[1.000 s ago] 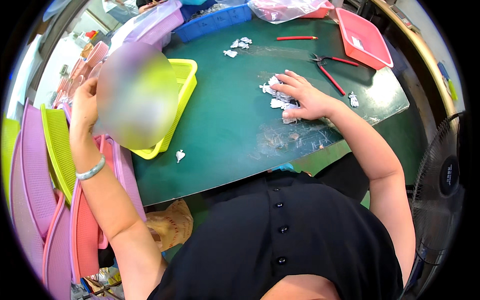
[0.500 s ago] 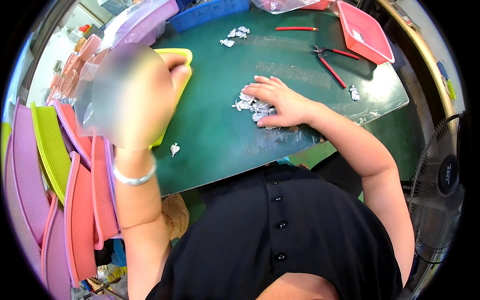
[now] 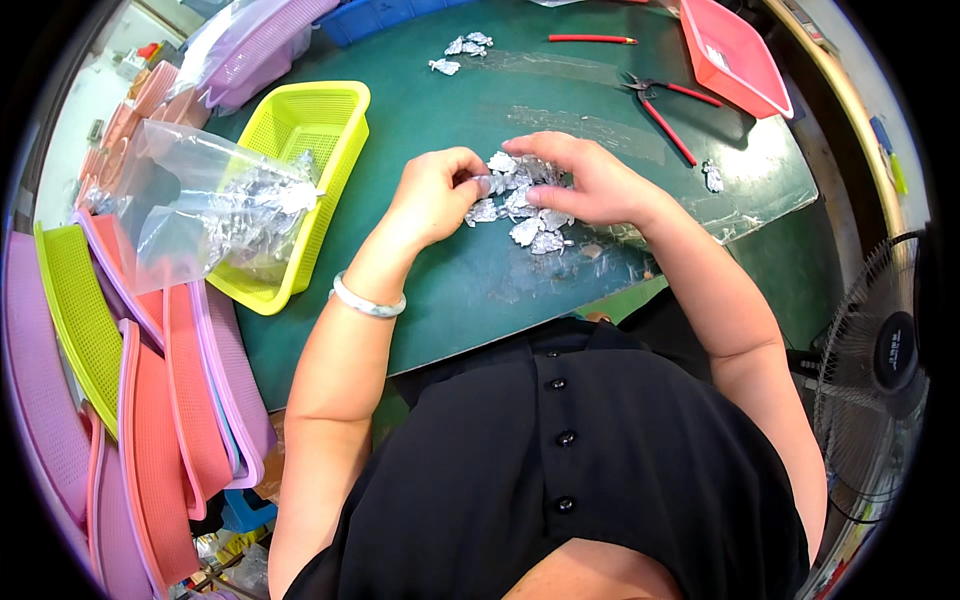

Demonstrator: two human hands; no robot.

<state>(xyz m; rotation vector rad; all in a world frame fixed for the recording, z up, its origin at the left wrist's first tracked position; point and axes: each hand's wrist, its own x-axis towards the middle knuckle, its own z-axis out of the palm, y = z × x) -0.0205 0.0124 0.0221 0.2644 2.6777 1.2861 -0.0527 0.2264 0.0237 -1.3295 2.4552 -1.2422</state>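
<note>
1 silver pcs pile (image 3: 518, 204) on bench (image 3: 420, 115) | L hand (image 3: 432, 195) @ pile's L edge, fingers' grip: can't tell | R hand (image 3: 592, 182) over R side, fingers apart | clear bag (image 3: 255, 215) w/ pcs, part in lime basket (image 3: 343, 170), L of pile | prob. part-done: pile loose

The right hand (image 3: 595, 180) hides some of the pieces (image 3: 548, 241); whether the left hand (image 3: 430, 197) pinches one is unclear. Their exact shapes are too small to tell. The bag (image 3: 180, 200) covers part of the green basket (image 3: 285, 115). The frame crops the blue bin (image 3: 385, 18), fan (image 3: 893, 352) and stacked baskets (image 3: 45, 380)
</note>
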